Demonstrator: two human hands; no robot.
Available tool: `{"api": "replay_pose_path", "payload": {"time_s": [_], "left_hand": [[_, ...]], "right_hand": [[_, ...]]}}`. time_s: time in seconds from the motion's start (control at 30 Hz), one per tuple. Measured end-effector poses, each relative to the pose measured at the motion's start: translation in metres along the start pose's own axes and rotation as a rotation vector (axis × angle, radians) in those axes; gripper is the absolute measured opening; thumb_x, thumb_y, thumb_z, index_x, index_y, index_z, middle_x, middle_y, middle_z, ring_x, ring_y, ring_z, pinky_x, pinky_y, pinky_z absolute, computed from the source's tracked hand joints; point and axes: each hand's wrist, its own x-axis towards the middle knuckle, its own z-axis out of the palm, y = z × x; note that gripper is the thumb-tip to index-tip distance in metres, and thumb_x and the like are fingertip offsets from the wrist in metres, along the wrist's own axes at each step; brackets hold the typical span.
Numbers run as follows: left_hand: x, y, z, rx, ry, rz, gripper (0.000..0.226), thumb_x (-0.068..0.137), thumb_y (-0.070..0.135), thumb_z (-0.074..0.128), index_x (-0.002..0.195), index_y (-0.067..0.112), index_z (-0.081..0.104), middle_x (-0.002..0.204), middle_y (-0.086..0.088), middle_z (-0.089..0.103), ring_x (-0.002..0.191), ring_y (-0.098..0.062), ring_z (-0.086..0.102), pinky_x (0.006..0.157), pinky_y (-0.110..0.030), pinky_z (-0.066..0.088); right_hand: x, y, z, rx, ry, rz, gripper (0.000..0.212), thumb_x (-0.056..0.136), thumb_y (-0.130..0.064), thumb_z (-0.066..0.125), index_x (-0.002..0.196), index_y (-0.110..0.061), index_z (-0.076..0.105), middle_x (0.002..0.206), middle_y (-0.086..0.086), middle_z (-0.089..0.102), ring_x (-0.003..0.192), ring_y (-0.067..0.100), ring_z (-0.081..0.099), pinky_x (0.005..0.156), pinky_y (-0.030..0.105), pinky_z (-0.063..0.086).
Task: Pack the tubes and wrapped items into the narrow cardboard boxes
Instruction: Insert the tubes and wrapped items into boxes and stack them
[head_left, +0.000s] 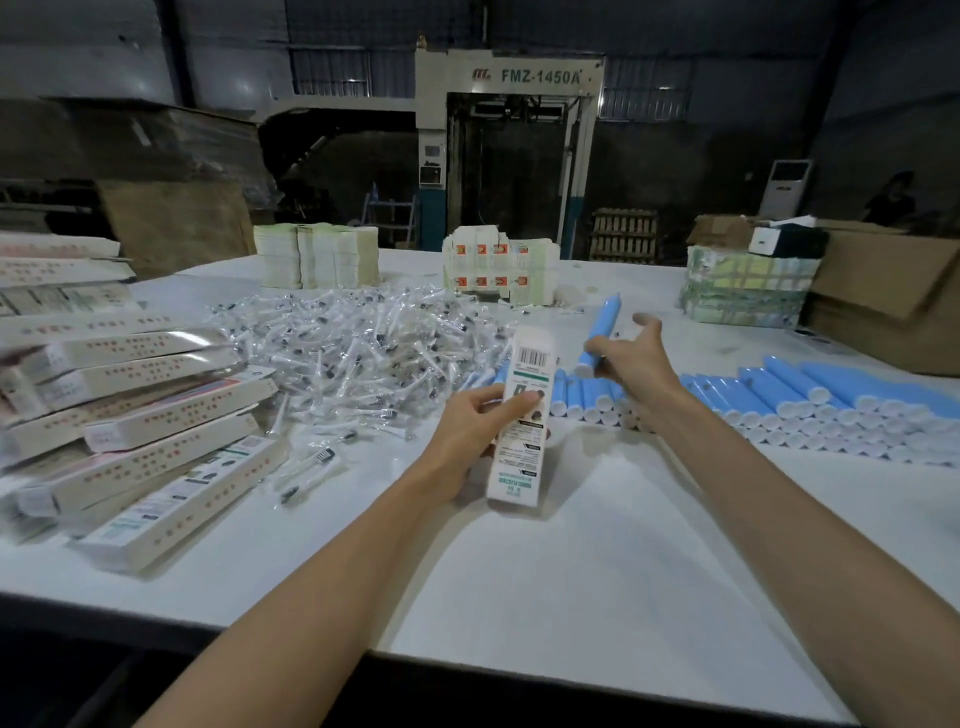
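White laminate tabletop (597, 545) carries everything. The left hand (475, 421) grips a narrow white cardboard box with a barcode and green print (522, 415), thumb across its printed face and fingers behind it. The box stands nearly upright with its lower end just above the tabletop and its barcode end pointing away from the person. Whether that far end is open cannot be told.

The right hand (631, 358) holds a light-blue plastic tube with a white cap (602, 325), fingers curled round it close to the capped end, thumb lifted clear. The tube is raised off the surface and slants up and away, just to the right of the box and not touching it.

Beneath and to the right of that hand lie rows of matching blue capped tubes (810, 405), packed side by side with caps facing the person. A loose heap of small items in clear wrappers (353, 338) fills the middle of the tabletop behind the box. On the left sits an untidy pile of long narrow printed boxes (145, 415). Stacks of flat pale cartons (317, 254) stand along the far edge, and a large brown corrugated carton (893, 301) rests at the far right.
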Motion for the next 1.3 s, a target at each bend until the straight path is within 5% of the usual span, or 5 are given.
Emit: {"api": "replay_pose_path", "payload": {"time_s": [0.3,0.5,0.6,0.9,1.3], "left_hand": [[-0.017,0.001,0.026,-0.022,-0.194,-0.040,0.036,0.086,0.033,0.090,0.118,0.019,0.082,0.117,-0.021,0.079,0.099,-0.043,0.079,0.077,-0.044,0.068],[-0.016,-0.003,0.029,0.015,-0.237,-0.001,0.046,0.084,0.041,0.091,0.122,0.018,0.079,0.121,-0.020,0.078,0.101,-0.044,0.079,0.080,-0.047,0.067],[-0.014,-0.003,0.025,0.011,-0.214,0.002,0.047,0.085,0.041,0.091,0.125,0.019,0.078,0.123,-0.018,0.078,0.103,-0.045,0.078,0.083,-0.055,0.067],[-0.015,0.001,0.027,0.068,-0.189,0.053,0.046,0.083,0.047,0.091,0.121,0.024,0.079,0.120,-0.013,0.080,0.100,-0.041,0.080,0.080,-0.044,0.066],[-0.016,0.000,0.023,0.132,-0.088,0.038,0.031,0.099,0.029,0.079,0.125,0.012,0.077,0.112,-0.015,0.081,0.100,-0.039,0.080,0.092,-0.053,0.065]], "right_hand": [[-0.054,-0.026,-0.031,0.578,-0.093,-0.306,0.107,0.091,0.000,0.070,0.158,-0.045,0.000,0.120,0.023,0.058,0.093,0.025,0.071,0.087,0.038,0.060],[-0.056,-0.022,-0.021,0.238,-0.045,-0.300,0.113,0.090,-0.002,0.072,0.158,-0.051,-0.003,0.130,0.020,0.060,0.107,0.034,0.073,0.098,0.050,0.058],[-0.054,-0.022,-0.029,0.142,-0.108,-0.341,0.106,0.086,-0.005,0.073,0.156,-0.051,0.008,0.112,0.018,0.069,0.096,0.021,0.074,0.089,0.037,0.059],[-0.064,-0.020,-0.021,0.032,-0.095,-0.410,0.048,0.097,-0.016,0.070,0.130,-0.027,0.037,0.090,0.001,0.071,0.083,0.009,0.061,0.075,0.021,0.055],[-0.069,-0.008,-0.019,-0.298,-0.273,-0.355,0.016,0.101,-0.016,0.065,0.112,-0.025,0.060,0.130,0.001,0.055,0.115,0.008,0.059,0.081,0.020,0.055]]}}
